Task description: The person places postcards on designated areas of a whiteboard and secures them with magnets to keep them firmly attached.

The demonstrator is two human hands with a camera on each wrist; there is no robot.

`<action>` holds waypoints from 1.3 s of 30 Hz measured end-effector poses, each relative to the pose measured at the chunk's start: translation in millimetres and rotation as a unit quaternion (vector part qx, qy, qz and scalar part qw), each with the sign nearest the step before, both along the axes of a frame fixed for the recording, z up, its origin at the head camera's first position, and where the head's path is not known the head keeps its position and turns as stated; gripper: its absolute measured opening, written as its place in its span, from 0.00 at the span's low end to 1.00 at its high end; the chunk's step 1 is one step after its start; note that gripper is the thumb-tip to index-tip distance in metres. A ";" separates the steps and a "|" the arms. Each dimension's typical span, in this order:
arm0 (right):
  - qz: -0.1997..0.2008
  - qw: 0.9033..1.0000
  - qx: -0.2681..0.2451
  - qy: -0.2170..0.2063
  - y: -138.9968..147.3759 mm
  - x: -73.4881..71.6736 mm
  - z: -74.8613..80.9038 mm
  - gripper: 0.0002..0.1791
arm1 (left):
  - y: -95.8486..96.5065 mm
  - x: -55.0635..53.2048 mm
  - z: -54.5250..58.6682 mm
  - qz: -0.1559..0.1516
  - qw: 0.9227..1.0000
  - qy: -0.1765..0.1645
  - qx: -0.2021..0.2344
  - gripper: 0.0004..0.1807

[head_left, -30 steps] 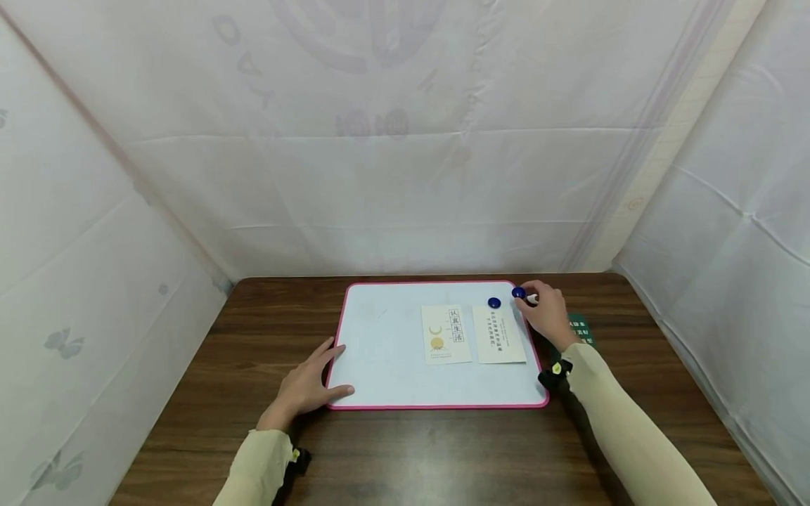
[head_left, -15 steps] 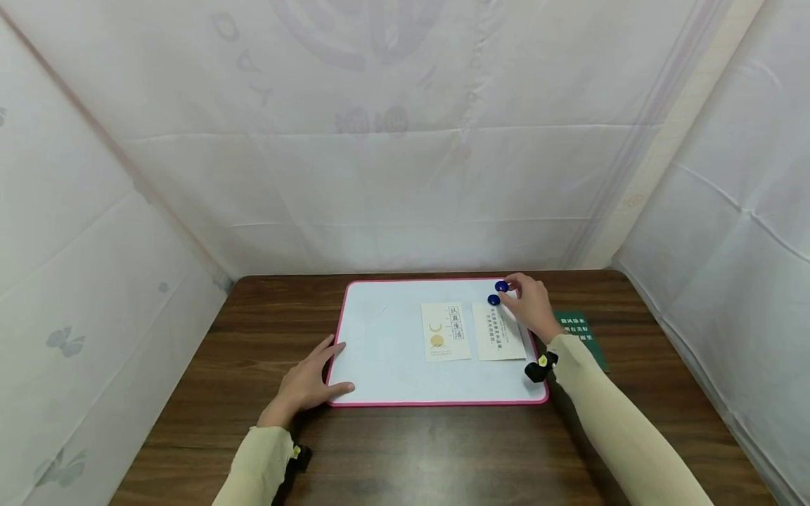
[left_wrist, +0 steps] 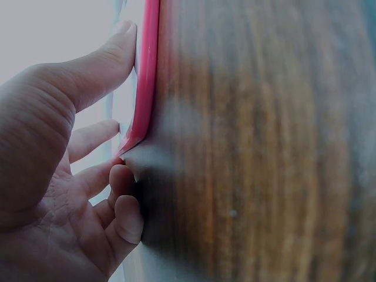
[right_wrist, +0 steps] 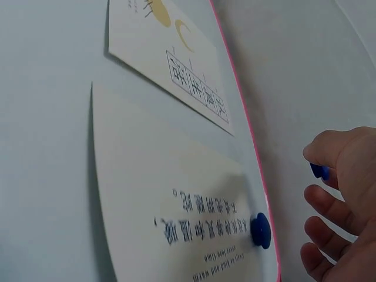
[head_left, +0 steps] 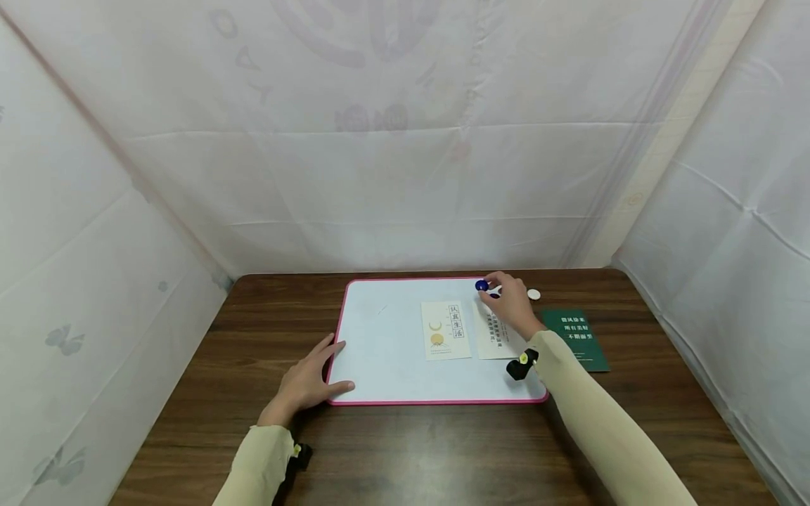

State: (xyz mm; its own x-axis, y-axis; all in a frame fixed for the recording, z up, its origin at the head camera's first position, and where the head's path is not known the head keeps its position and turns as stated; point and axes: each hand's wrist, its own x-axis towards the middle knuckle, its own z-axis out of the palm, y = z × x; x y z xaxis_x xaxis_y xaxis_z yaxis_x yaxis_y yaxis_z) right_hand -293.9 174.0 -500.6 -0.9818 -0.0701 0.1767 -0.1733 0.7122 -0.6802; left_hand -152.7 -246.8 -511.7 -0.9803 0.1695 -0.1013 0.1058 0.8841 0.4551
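Note:
My right hand (head_left: 510, 301) pinches a round blue magnet (head_left: 481, 285) between thumb and fingertips, above the back edge of a pink-framed whiteboard (head_left: 380, 351). In the right wrist view, the other fingers hang loosely below that pinched magnet (right_wrist: 319, 171). A second blue magnet (right_wrist: 260, 230) sits at the top of a cream card (right_wrist: 176, 205) printed with text; my hand partly covers it in the head view. To its left lies a cream card with a yellow moon drawing (head_left: 446, 330). My left hand (head_left: 305, 381) rests on the board's left edge, thumb and fingers spread.
A green card (head_left: 577, 341) with white writing lies on the wooden table (head_left: 430, 457) right of the board. Behind it is a small white disc (head_left: 534, 294). Pale cloth walls (head_left: 405, 190) rise behind the table and on both sides.
My right hand has carried the blue magnet leftward from the board's right corner, past the magnet on the text card. The green card and white disc are now uncovered. My left hand stays put.

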 end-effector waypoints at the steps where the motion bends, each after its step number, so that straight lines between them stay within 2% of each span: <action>1: 0.000 1.000 0.001 0.002 -2.5 -0.5 -0.7 0.21 | -0.2 0.1 0.0 -0.001 1.000 0.001 -0.001 0.50; 9: 0.011 1.000 0.008 0.000 -19.1 1.2 3.8 0.21 | -0.2 0.5 0.3 -0.001 1.000 0.001 -0.001 0.50; 26: 0.016 1.000 -0.011 0.003 -42.3 -1.6 -8.4 0.19 | 0.7 0.7 0.1 0.000 1.000 0.000 -0.001 0.50; 39: 0.027 0.999 -0.030 -0.024 -61.7 3.2 -12.4 0.19 | -0.3 1.7 -0.6 -0.005 1.000 0.004 0.003 0.50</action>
State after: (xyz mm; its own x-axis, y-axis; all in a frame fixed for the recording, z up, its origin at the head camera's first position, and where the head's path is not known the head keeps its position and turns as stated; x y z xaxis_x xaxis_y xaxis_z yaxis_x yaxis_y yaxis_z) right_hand -290.7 112.4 -513.0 -0.9842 -0.1147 0.1351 -0.1771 0.6607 -0.7295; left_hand -151.0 -247.0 -512.2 -0.9794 0.1796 -0.0923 0.1182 0.8805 0.4590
